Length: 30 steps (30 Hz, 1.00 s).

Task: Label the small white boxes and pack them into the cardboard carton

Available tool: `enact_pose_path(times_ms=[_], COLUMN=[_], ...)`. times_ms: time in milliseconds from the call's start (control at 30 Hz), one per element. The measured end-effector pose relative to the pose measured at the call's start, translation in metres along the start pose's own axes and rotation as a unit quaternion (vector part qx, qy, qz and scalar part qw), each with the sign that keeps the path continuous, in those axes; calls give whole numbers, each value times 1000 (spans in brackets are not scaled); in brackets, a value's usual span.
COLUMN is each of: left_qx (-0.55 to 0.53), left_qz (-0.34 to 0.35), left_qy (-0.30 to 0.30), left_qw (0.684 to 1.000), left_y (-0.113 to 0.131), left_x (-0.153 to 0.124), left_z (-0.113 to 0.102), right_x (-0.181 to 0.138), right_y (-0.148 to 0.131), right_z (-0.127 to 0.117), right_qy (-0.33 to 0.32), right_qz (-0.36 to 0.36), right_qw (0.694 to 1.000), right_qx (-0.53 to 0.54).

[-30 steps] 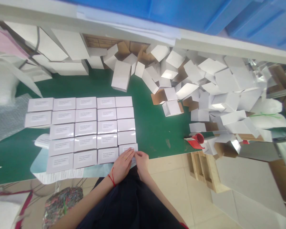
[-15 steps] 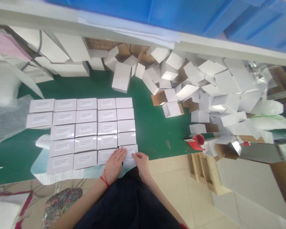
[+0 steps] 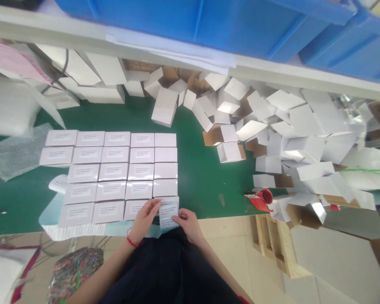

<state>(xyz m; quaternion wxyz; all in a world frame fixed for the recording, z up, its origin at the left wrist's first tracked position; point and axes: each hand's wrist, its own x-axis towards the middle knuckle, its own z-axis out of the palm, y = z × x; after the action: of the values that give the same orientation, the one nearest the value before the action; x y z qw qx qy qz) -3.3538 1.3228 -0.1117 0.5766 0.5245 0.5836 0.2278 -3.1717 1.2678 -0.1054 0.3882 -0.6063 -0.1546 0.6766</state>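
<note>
The white boxes (image 3: 113,172) sit in neat rows on the green bench (image 3: 196,173), ahead of the hands and off to the left of them. They lie flat, side by side, maybe so that every top is easy to see and reach. Most tops have a small sticker with print on it, but the four plain boxes (image 3: 165,170) straight ahead of the hands have none. The nearest box (image 3: 176,199) is right by the fingers, partly hidden by the sticker sheet (image 3: 168,211).

That pale blue sheet is between the two hands, close to the person's body. It is probably held there so both hands can work on it right beside the boxes. The right hand (image 3: 188,226) is nearly closed, with thumb and finger pinching the sheet's right edge. The left hand (image 3: 146,218) is narrow too, its fingertips close together at the sheet's left edge (I cannot tell if they really pinch it or only touch it).

Another blue sheet (image 3: 51,213) lies to the left of the left hand, partly under the boxes. Far to the right of the right hand is a red tape holder (image 3: 262,199), and past it, a messy heap of boxes (image 3: 307,114) leans every which way
</note>
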Motion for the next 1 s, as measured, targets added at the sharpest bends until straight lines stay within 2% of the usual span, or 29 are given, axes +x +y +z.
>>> enact_pose_path(times_ms=[100, 233, 400, 567, 767, 900, 1000], left_qx=[-71, -53, -72, 37, 84, 121, 181], left_qz=[-73, -87, -96, -76, -72, -30, 73], left_qy=[1, 9, -6, -7, -1, 40, 92], left_qw=[995, 995, 993, 996, 994, 991, 977], left_y=[11, 18, 20, 20, 21, 23, 24], left_x=[6, 17, 34, 54, 68, 62, 55], left_z=[5, 6, 1, -5, -9, -14, -16], right_x=[11, 31, 54, 70, 87, 92, 93], right_y=[-20, -29, -21, -14, -7, -6, -8], right_z=[11, 25, 34, 38, 41, 41, 40], right_qy=[-8, 19, 91, 136, 221, 258, 275], right_qz=[-16, -32, -44, -50, -51, -50, -42], right_qw=[999, 996, 994, 989, 974, 963, 956], right_qx=[44, 78, 45, 42, 15, -51, -96])
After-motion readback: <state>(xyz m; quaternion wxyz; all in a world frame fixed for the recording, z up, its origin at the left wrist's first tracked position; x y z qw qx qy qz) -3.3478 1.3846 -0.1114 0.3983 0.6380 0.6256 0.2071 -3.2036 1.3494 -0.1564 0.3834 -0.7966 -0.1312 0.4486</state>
